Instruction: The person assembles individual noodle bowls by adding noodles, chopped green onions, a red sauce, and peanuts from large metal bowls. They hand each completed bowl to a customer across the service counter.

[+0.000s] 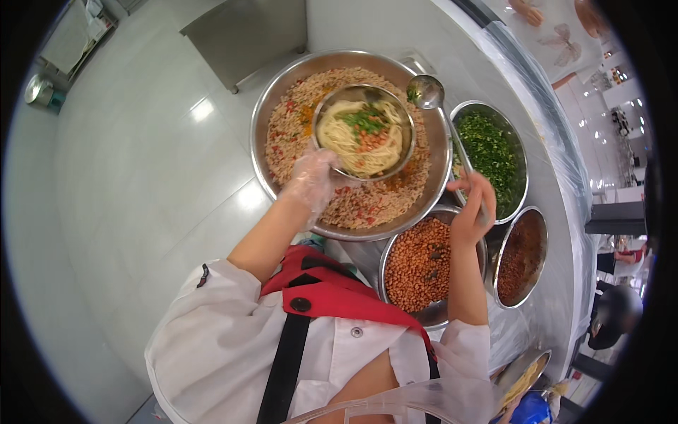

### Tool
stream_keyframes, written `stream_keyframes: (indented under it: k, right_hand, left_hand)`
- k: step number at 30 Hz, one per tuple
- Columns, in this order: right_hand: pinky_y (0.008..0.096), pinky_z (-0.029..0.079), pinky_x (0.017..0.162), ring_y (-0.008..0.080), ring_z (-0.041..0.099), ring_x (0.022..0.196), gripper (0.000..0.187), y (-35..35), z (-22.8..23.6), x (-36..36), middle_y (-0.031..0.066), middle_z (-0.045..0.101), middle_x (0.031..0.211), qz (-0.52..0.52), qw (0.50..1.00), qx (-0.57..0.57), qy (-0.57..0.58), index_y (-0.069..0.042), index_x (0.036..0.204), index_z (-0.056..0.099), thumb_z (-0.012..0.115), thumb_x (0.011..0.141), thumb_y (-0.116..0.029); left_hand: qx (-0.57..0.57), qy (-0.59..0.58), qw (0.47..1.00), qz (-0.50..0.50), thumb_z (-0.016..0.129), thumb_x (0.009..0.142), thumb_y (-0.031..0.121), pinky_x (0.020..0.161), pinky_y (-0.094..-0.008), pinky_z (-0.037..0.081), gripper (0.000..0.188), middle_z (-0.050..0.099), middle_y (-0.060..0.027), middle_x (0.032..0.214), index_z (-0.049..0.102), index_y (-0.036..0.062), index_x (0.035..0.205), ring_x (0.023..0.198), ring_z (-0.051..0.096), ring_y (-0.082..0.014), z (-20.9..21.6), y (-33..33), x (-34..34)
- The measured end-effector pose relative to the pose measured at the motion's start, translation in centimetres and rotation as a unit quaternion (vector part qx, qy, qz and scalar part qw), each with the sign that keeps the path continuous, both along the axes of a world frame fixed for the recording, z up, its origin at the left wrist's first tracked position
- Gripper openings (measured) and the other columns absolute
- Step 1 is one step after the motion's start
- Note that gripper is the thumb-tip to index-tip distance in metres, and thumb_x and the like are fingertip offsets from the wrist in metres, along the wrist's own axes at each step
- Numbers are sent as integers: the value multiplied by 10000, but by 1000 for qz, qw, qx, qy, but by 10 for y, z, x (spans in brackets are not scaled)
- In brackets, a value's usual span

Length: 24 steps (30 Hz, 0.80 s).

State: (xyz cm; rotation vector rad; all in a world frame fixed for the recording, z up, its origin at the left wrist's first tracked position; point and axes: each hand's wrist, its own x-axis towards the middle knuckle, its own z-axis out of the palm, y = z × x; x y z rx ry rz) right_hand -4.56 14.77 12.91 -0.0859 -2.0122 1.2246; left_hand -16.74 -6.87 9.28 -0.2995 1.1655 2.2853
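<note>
My left hand, in a clear plastic glove, grips the near-left rim of a small steel bowl. Pale noodles fill it, topped with chopped greens and a patch of reddish-brown bits. The bowl is held over a wide steel basin of minced filling with red and orange pieces. In my bare right hand is the handle of a steel ladle, its head above the basin's far right rim. A few green bits cling to the ladle's head.
Right of the basin stands a bowl of chopped greens. Nearer me are a bowl of brown beans or nuts and a tilted bowl of dark red sauce. Plastic film covers the table. A steel cabinet stands beyond; other people are at right.
</note>
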Motion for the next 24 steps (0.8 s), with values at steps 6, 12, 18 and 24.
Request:
stream_keyframes:
  k: [6, 12, 18, 24]
  right_hand:
    - [272, 457, 684, 133, 611, 757, 197, -30, -63, -76, 59, 642, 756, 62, 976, -117, -170, -11, 1013, 583, 453, 937, -138]
    - [284, 460, 630, 151, 619, 734, 160, -91, -120, -91, 65, 647, 774, 197, 960, 11, -197, 2, 998, 599, 508, 896, -80]
    - [282, 469, 691, 159, 629, 677, 206, -87, -92, -96, 110, 649, 712, 170, 920, -186, -302, 59, 959, 575, 472, 906, -112]
    - [233, 428, 618, 162, 629, 622, 221, -46, -26, -89, 119, 647, 724, 86, 908, -286, -293, 41, 933, 577, 456, 907, -142]
  left_hand:
    - [-2, 53, 994, 97, 416, 644, -5, 782, -568, 521, 493, 535, -229, 1118, 424, -92, 1129, 978, 569, -417, -10, -98, -17]
    - [13, 76, 982, 172, 389, 661, -36, 736, -552, 550, 510, 529, -227, 1092, 363, -47, 1170, 936, 583, -415, -20, -164, -23]
    - [-16, 74, 979, 188, 387, 679, -45, 764, -571, 539, 417, 516, -275, 1101, 389, -137, 1086, 939, 569, -457, -26, -174, -21]
    - [-28, 63, 982, 176, 393, 664, -46, 692, -584, 549, 436, 539, -240, 1036, 370, -52, 1099, 901, 586, -450, -7, -145, -21]
